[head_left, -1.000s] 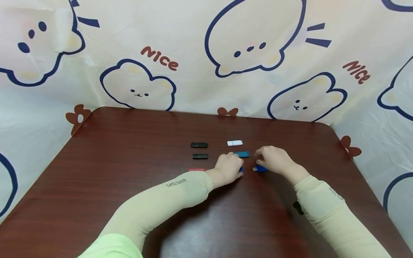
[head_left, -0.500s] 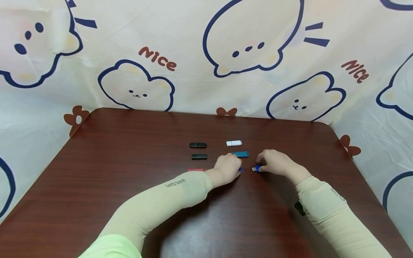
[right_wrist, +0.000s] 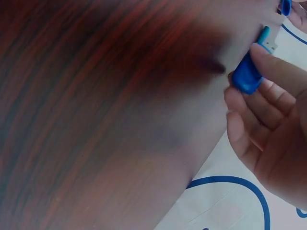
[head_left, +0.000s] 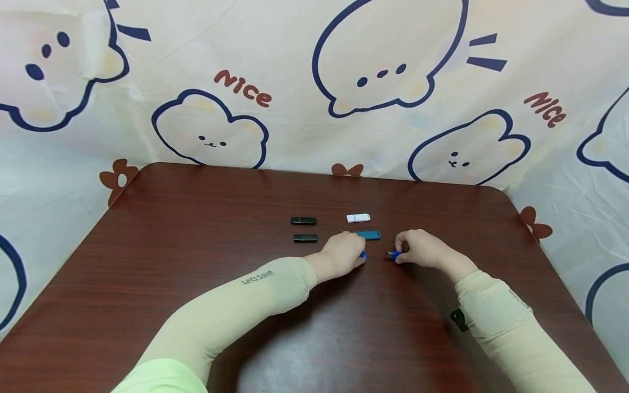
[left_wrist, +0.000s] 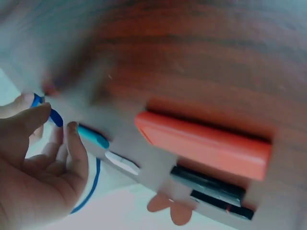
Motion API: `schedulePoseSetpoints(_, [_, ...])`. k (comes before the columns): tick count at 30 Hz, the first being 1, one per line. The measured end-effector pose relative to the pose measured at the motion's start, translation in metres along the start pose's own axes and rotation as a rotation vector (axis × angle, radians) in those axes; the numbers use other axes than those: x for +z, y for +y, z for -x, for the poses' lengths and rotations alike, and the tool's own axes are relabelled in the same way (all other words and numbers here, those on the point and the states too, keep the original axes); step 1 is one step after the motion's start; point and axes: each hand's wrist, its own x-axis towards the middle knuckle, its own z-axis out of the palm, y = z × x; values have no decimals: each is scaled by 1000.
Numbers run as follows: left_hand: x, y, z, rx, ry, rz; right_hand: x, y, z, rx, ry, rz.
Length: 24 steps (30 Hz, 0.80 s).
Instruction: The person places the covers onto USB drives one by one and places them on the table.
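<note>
My right hand (head_left: 423,249) pinches a blue USB flash drive (right_wrist: 247,74) between thumb and fingers, its metal plug pointing left toward the other hand. In my left hand (head_left: 340,255) is a small blue cap (left_wrist: 56,118), held by thumb and fingertips; the hand covers most of it in the head view. A gap separates cap and plug. Just beyond the left fingers lies a teal flash drive (head_left: 368,235), with a white one (head_left: 358,218) behind it.
Two black flash drives (head_left: 303,220) lie left of the white and teal ones. A red flash drive (left_wrist: 206,143) shows in the left wrist view; the left arm hides it in the head view. Patterned cloth (head_left: 290,131) rises behind the brown table (head_left: 226,191).
My right hand has closed its fingers on the blue flash drive and drawn slightly right. The left hand has shifted a little left with the cap, its sleeve now covering the red drive.
</note>
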Motion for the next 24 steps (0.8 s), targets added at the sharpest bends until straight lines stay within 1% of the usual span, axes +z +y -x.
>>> schedulePoseSetpoints(3, [-5,-8,3,12,32,99,-2,0,1,-23,7,-114])
schedulePoseSetpoints(6, [-9,-16,7,13,53,180,-3,-1,2,-23,-11,-261])
schedulePoseSetpoints(9, [-11,-23,11,19,85,238,-3,-3,4,11,-31,-408])
schedulePoseSetpoints(12, [-13,-29,15,19,117,273,-5,-6,8,50,-40,-517])
schedulePoseSetpoints(17, [-17,-34,23,9,135,321,-5,-10,11,75,-57,-602])
schedulePoseSetpoints(24, [-20,-37,28,-5,151,340,-4,-14,12,87,-54,-638])
